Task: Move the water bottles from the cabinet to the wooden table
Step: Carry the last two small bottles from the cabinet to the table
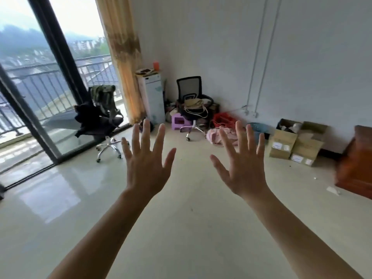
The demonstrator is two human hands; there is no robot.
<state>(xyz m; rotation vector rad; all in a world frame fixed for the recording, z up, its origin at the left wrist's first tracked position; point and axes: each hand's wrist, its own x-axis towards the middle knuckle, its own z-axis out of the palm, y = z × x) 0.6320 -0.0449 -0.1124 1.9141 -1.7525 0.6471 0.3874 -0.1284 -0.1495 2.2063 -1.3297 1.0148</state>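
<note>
Standing here, I see the person hold both arms out over the bare tiled floor (181,228), the left hand (147,166) and the right hand (241,170) raised side by side, palms forward, fingers spread wide and grasping nothing. No water bottles are anywhere in sight, so I judge the job has not properly begun and the first step, getting to the cabinet, is what lies ahead. The likeliest candidate is the tall white cabinet (153,97) in the far corner beside the curtain (122,57), though its door is closed and I cannot tell what it holds. The next move calls for walking across, past the two office chairs (100,121), and opening it with a free hand. At the right edge a reddish wooden piece of furniture (356,168) is cut off and blurred; it may be the desk, but its top is out of view. The clutter heaped round the black mesh chair (191,93) and the cardboard boxes (296,143) is too jumbled to sort out.
</note>
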